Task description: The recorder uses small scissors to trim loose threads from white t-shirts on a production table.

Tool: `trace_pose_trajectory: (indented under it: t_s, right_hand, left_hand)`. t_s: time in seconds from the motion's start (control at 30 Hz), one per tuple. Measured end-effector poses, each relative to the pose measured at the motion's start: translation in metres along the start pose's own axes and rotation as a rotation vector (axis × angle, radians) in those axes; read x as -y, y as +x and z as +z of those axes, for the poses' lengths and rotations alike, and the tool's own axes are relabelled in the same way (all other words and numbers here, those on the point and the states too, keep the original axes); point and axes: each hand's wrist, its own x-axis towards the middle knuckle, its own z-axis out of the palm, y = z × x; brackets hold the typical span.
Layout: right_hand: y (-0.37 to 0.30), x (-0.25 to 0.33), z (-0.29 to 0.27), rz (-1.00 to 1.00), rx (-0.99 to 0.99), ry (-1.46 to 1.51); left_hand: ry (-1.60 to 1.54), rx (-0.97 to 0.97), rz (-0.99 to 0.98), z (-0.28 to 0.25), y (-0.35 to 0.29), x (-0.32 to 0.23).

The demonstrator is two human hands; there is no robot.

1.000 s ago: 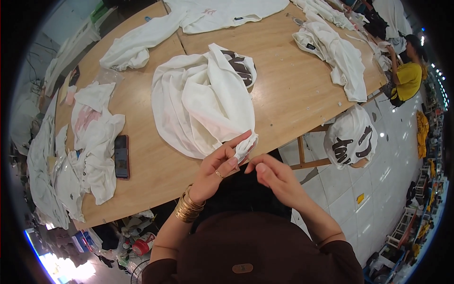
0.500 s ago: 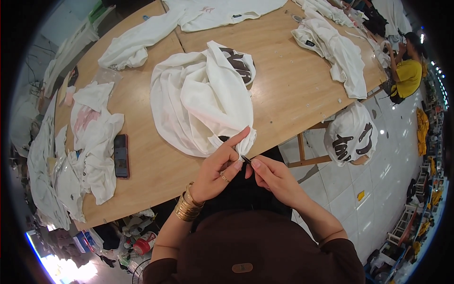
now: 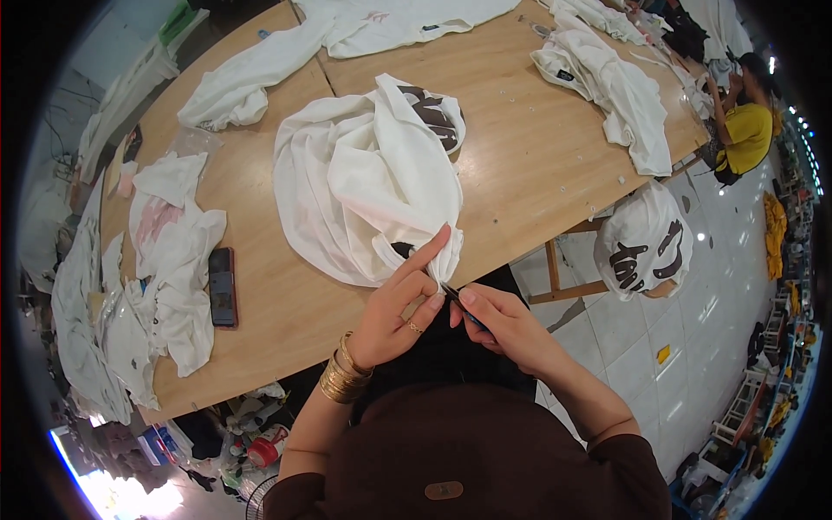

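A white garment (image 3: 368,182) with a dark brown print lies bunched on the table in front of me. My left hand (image 3: 400,314) pinches a gathered edge of it near the table's front edge, with the index finger stretched along the cloth. Small dark thread snips (image 3: 451,295) are in my right hand (image 3: 504,322), their pointed tip at the pinched cloth beside my left fingertips. A bit of blue shows under the right fingers. Whether the blades are apart or together is too small to tell.
A wooden table (image 3: 511,173) spans the view. A phone (image 3: 223,286) and crumpled white garments (image 3: 178,251) lie at left. Another white garment (image 3: 611,95) is at right, one more (image 3: 416,22) at the far edge. A printed white cloth (image 3: 643,247) covers a stool. A person in yellow (image 3: 745,134) sits far right.
My right hand has turned slightly, so more of the snips and their blue part shows. The pinched cloth edge has shifted a little, its dark opening showing more. My left hand keeps its pinch.
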Motion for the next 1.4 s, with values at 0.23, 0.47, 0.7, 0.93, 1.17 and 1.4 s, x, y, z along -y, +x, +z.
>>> trace_pose_trajectory:
  t_s: [0.23,0.47,0.7,0.93,1.17,1.4]
  right_hand:
    - [0.004,-0.002,0.001,-0.011,0.012,0.054]
    - [0.0,-0.001,0.002,-0.083,-0.042,-0.025]
    - [0.001,-0.002,0.004,-0.102,-0.03,-0.123]
    - [0.004,-0.003,0.004,-0.119,-0.031,-0.152]
    - [0.003,-0.001,0.004,-0.102,-0.031,-0.155]
    - [0.003,-0.004,0.003,-0.081,-0.037,-0.158]
  left_hand:
    - [-0.336,0.027,-0.161,-0.001,-0.006,0.006]
    - [-0.723,-0.052,-0.163,0.003,-0.001,0.009]
    - [-0.733,-0.015,-0.158,0.0,-0.001,0.007]
    - [-0.719,-0.015,-0.17,0.0,-0.001,0.007]
    - [-0.773,0.046,-0.171,-0.004,-0.001,0.009]
    - [-0.819,0.008,-0.225,-0.004,0.0,0.004]
